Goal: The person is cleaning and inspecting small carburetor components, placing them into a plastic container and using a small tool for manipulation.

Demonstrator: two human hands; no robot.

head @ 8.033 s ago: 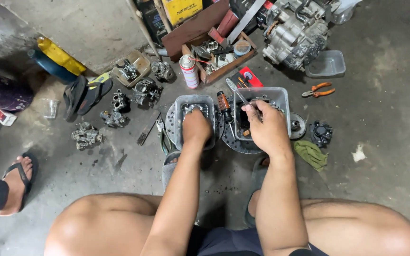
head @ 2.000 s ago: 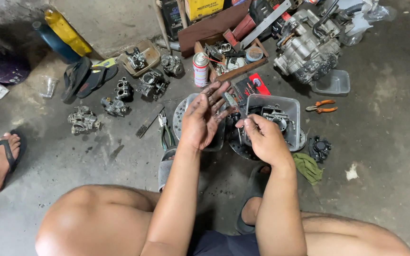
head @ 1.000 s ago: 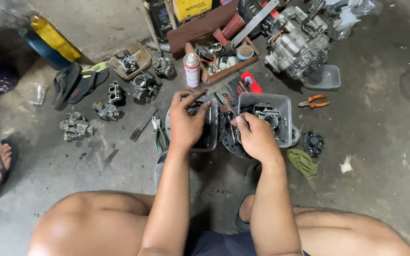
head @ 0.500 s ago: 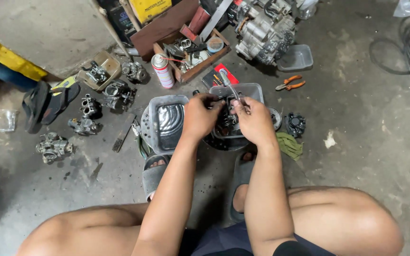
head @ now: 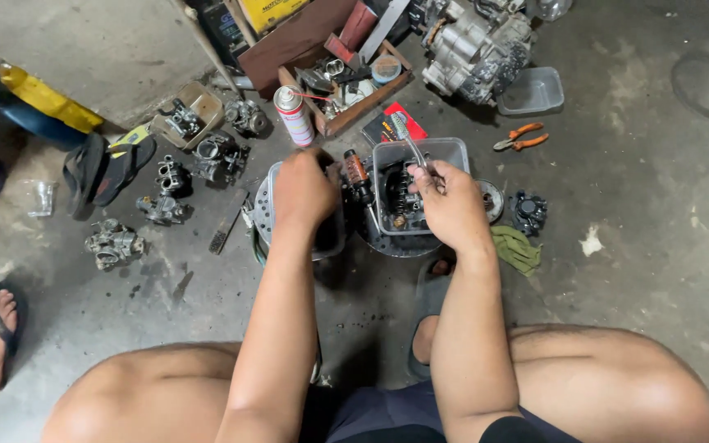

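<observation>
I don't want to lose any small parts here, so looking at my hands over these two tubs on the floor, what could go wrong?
Your right hand holds a metal wrench above the clear tub of small parts; a slip could tip or spill it onto the floor. The spray can stands close behind your left hand and might get knocked over. The pliers and loose carburettor parts lie around your feet, easy to kick.

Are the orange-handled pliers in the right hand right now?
No, the orange-handled pliers lie on the floor beyond the right hand, which grips a metal tool.
</observation>
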